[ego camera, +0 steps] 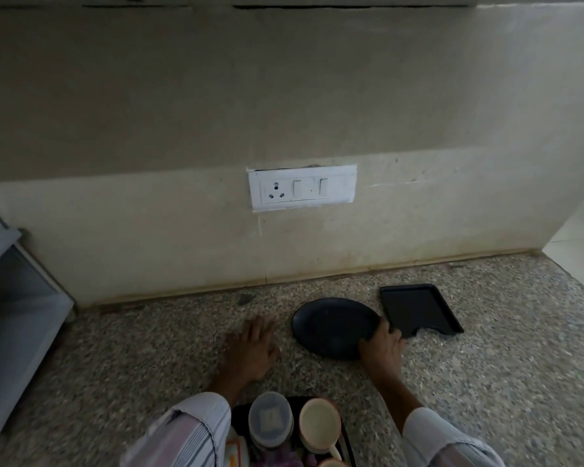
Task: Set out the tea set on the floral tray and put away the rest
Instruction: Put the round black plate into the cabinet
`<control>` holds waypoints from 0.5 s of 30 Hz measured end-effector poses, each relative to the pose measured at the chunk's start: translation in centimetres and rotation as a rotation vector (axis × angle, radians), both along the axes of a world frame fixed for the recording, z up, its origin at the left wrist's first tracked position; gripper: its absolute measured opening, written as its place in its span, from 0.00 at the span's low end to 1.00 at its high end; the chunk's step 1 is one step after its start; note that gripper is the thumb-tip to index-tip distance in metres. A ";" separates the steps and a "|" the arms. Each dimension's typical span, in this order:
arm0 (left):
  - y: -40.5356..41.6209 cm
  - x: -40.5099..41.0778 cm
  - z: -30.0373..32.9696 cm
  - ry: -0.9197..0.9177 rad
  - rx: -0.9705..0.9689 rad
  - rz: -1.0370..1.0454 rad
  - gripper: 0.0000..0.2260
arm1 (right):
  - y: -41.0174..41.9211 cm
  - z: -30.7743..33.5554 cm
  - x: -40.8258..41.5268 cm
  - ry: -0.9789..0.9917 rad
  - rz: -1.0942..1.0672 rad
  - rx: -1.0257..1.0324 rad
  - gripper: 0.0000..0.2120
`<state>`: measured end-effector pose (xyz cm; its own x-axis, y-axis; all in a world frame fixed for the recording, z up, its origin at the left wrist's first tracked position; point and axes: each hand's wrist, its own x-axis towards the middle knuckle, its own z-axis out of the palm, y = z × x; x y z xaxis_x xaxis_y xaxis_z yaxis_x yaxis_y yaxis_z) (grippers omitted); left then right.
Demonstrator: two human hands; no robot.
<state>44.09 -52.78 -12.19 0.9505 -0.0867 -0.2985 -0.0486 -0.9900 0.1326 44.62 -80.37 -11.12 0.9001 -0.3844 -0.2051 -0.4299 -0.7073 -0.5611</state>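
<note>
A round black plate (331,323) lies flat on the speckled counter (149,358). My right hand (381,348) grips its near right rim. Just right of it, a black rectangular tray (415,306) with a notch in its near edge lies on the counter, touching or nearly touching my right fingers. My left hand (250,348) rests flat on the counter left of the plate, fingers apart, holding nothing. At the bottom edge sits a dark tray (346,443) with a cream cup (319,428) and a lidded clear jar (270,419); its pattern is mostly hidden.
A wall (284,96) with a white socket and switch plate (302,187) backs the counter. A grey appliance (11,298) stands at the far left. The counter's right end drops off near a pale floor (580,244).
</note>
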 end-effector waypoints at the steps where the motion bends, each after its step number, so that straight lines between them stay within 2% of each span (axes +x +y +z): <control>1: 0.0 -0.1 0.0 -0.004 -0.006 0.004 0.46 | 0.2 0.0 0.1 0.004 -0.010 0.045 0.33; 3: -0.1 0.0 -0.3 0.008 -0.006 0.011 0.39 | 0.3 0.0 0.3 -0.008 -0.055 0.130 0.31; 5: 0.2 0.0 -0.2 0.021 -0.008 0.006 0.32 | 0.6 0.3 0.8 -0.049 -0.094 0.229 0.23; 7: 0.8 0.3 0.1 0.030 -0.018 -0.015 0.34 | 1.0 1.0 1.1 -0.065 -0.113 0.361 0.19; 10: 1.7 0.1 1.1 -0.026 -0.072 -0.019 0.44 | 1.6 1.5 1.0 -0.090 -0.081 0.488 0.16; 13: 2.5 -1.0 3.3 -0.031 -0.148 0.032 0.30 | 2.6 1.4 0.7 -0.095 -0.054 0.517 0.19; 15: 3.6 -1.9 5.3 -0.065 -0.154 0.070 0.25 | 3.5 1.8 0.7 -0.107 -0.012 0.552 0.19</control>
